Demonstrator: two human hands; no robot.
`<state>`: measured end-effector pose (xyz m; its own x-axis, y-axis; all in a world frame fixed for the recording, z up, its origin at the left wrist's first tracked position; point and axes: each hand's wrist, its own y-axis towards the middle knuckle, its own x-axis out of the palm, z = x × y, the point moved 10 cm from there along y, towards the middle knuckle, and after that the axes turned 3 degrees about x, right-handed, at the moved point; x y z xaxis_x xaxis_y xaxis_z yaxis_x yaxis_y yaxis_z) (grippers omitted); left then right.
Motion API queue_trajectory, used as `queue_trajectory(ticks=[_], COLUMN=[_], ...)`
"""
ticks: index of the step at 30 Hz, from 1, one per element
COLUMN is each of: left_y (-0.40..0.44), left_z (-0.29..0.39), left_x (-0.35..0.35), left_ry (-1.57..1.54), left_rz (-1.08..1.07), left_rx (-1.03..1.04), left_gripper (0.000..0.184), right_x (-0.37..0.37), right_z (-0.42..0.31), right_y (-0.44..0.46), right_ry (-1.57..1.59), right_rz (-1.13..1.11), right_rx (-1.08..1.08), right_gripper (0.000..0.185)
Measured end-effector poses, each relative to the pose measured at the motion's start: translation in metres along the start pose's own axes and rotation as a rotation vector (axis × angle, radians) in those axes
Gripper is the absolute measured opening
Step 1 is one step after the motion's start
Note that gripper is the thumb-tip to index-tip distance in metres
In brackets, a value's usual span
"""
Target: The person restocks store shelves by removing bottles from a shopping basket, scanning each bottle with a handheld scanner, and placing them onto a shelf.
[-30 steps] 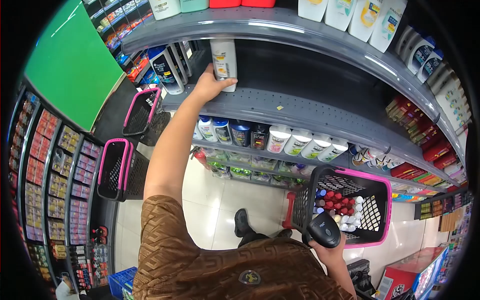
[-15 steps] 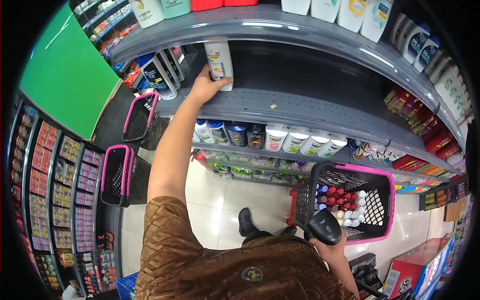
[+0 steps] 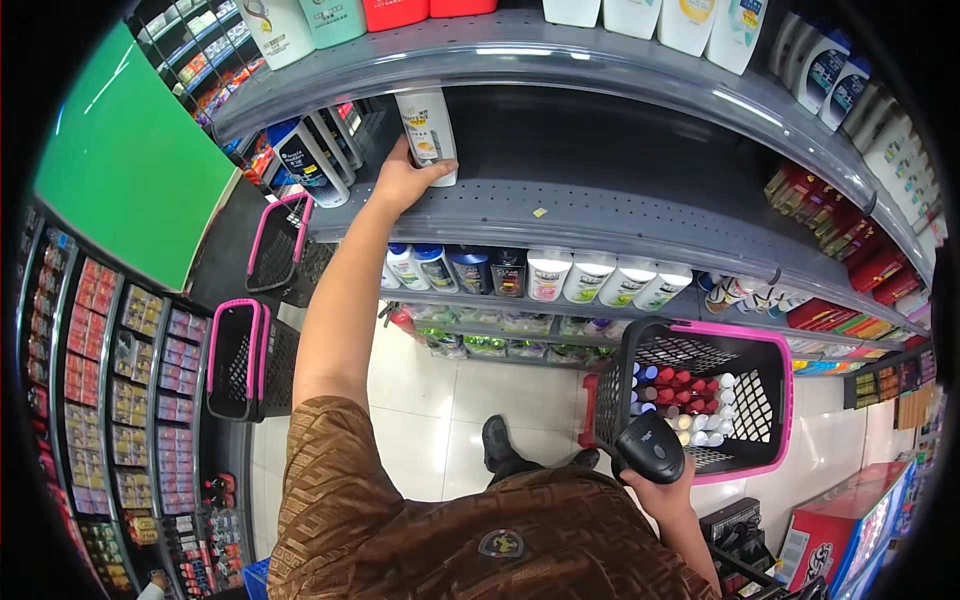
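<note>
Gripping low works imo; left hand [image 3: 405,182] has the white Pantene bottle [image 3: 430,135] near its base, upper left of centre, by the perforated shelf [image 3: 600,218]; keep thumb off the label; right hand [image 3: 664,492] clutches the black scanner [image 3: 650,447], lower right.

The only camera sits on the head, looking forward and steeply down. Its wide round view bends straight edges. The shirt [image 3: 440,540] fills the near side, the shelf [image 3: 620,228] the far side, with the left hand [image 3: 405,182] farther out than the right hand [image 3: 660,492].
</note>
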<state>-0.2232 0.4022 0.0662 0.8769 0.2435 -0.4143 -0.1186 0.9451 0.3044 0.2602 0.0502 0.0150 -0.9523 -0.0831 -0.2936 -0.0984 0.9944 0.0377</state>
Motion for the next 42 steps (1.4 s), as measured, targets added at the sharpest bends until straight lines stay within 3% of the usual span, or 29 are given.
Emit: queue_trajectory(ticks=[3, 25, 28, 42], left_y=[0.002, -0.003, -0.003, 0.002], left_z=[-0.002, 0.001, 0.005, -0.002], left_x=[-0.002, 0.001, 0.014, 0.026], left_ry=[0.006, 0.107, 0.105, 0.061], left_rz=[0.011, 0.042, -0.059, -0.045], left_rx=[0.019, 0.012, 0.03, 0.02], left_gripper=[0.081, 0.076, 0.074, 0.074], right_x=[0.0, 0.006, 0.011, 0.014], right_z=[0.001, 0.004, 0.001, -0.008], right_y=[-0.001, -0.008, -0.005, -0.006], right_ry=[-0.013, -0.047, -0.058, -0.139], right_rz=[-0.021, -0.009, -0.049, -0.098], right_rx=[0.004, -0.009, -0.035, -0.071], right_gripper=[0.046, 0.05, 0.051, 0.051])
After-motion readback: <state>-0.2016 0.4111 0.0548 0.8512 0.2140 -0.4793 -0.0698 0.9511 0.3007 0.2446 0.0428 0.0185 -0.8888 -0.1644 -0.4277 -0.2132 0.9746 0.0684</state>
